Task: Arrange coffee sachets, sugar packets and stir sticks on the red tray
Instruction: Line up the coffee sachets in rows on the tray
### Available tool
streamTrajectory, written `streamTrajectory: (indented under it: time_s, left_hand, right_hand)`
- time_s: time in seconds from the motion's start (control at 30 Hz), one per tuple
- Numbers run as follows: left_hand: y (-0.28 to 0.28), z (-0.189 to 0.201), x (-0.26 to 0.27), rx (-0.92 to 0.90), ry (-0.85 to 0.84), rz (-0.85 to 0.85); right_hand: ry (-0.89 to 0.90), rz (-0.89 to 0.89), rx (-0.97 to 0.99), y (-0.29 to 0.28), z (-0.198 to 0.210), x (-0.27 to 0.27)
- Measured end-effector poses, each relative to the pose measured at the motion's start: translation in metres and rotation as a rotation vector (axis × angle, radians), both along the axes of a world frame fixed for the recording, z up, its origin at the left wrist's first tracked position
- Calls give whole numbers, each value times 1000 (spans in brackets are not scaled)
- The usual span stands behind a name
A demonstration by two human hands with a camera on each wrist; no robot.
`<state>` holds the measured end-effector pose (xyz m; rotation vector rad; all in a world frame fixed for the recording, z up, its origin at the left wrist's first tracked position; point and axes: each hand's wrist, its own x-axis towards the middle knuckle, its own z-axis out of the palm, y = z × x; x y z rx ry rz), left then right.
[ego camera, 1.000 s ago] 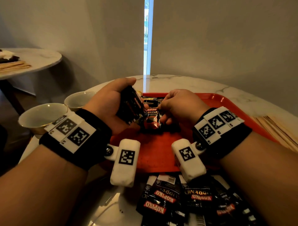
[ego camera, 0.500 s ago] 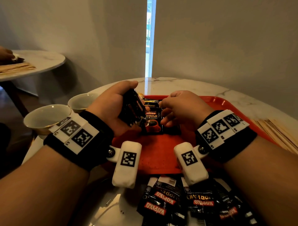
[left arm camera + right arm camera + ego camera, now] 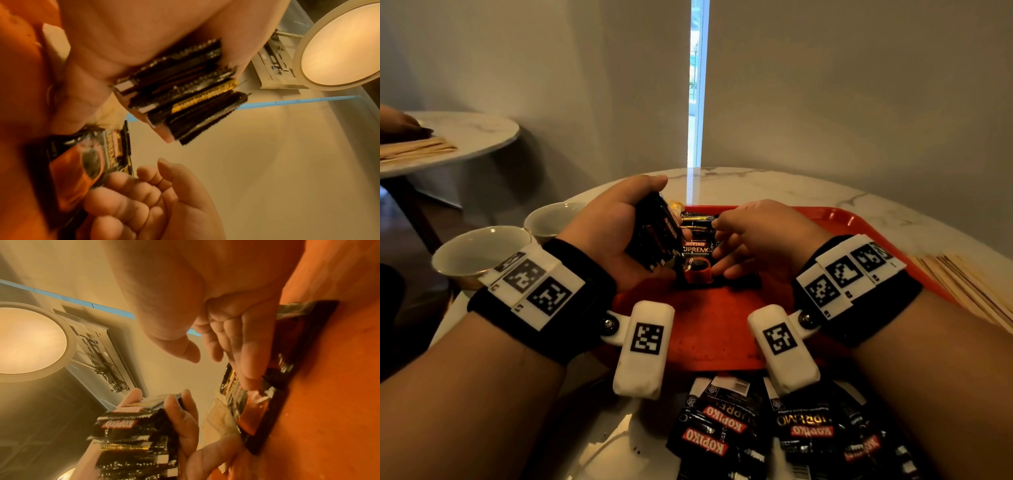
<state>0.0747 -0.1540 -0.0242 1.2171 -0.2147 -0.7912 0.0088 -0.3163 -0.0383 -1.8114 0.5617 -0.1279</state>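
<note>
Head view: left hand (image 3: 616, 233) gripped a sachet stack (image 3: 655, 236) upright beside the tray (image 3: 722, 329) sachet (image 3: 697, 255), which the nearer, loosely open right hand (image 3: 760, 240) touched with fingertips.

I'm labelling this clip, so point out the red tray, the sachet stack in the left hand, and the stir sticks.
red tray (image 3: 709, 329), head view, bare floor near front.
sachet stack (image 3: 654, 233), head view, top sachet's face.
stir sticks (image 3: 969, 284), head view, middle of pile.
</note>
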Motion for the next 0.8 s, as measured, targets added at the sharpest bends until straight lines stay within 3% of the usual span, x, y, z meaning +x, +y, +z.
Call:
streamTrajectory:
  time_s: [0.13, 0.33, 0.6, 0.8]
  left_hand:
    - [5, 5, 8, -40, -3, 46]
    - [6, 4, 8, -141, 71, -43]
    - [2, -3, 3, -300, 96, -131]
    - [0, -4, 1, -296, 66, -122]
  right_hand:
    - [-114, 19, -68, -10, 8, -4]
    - [-402, 181, -143, -23, 25, -12]
    - [-367, 503, -325, -17, 34, -21]
    - [-395, 461, -420, -16, 35, -21]
